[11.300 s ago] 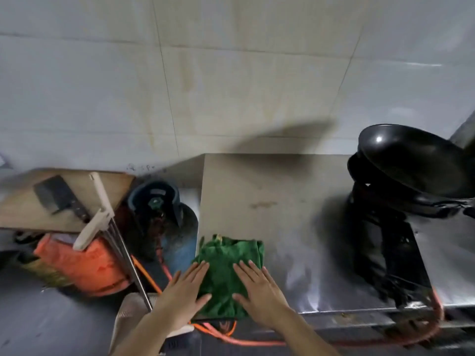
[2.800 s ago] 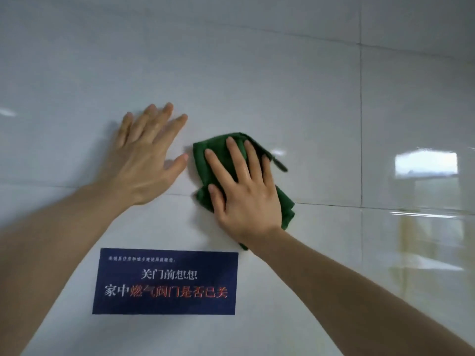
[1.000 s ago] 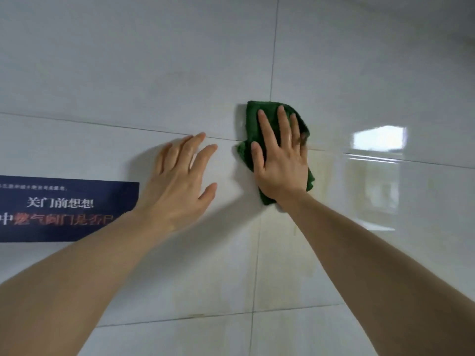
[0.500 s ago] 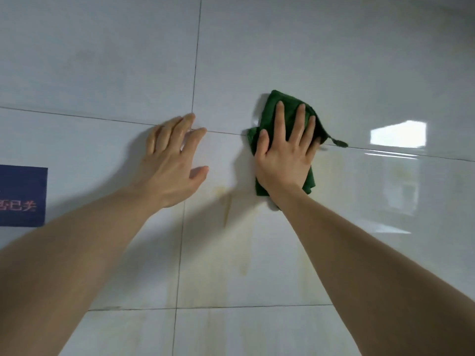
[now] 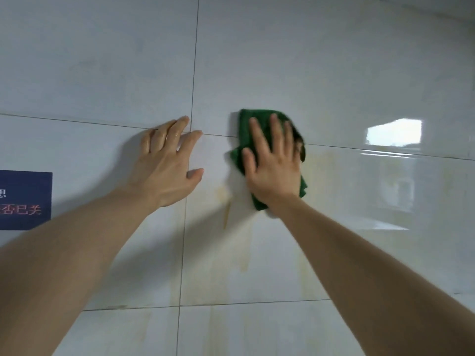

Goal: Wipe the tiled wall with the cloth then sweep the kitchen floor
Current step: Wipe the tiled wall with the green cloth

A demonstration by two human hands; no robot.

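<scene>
Now, head view: right hand (image 5: 273, 170) flat with fingers straight and spread, pressing green cloth (image 5: 250, 124) onto tiled wall (image 5: 334, 73), just right of vertical grout line (image 5: 194, 73) and across the horizontal joint. Left hand (image 5: 167, 163) also flat, fingers straight, holding nothing, braced on wall just left of the cloth, fingertips touching the grout crossing. Yellowish streaks (image 5: 226, 214) running down the tile below the cloth; lower tiles stained too. Blue sign (image 5: 25, 200) at left edge, partly cut off. Broom and floor not in view

Risks, as judgement: cloth only pinned by a flat palm, so could slide out or bunch on glossy, possibly wet tile; bracing hand could slip the same way; streaks likely to smear downward if wiped without firm pressure

Against half a second back: cloth more bunched, loose tail at right no longer sticking out; blue sign further into view; hands at much the same spot on the joint; stains unchanged
</scene>
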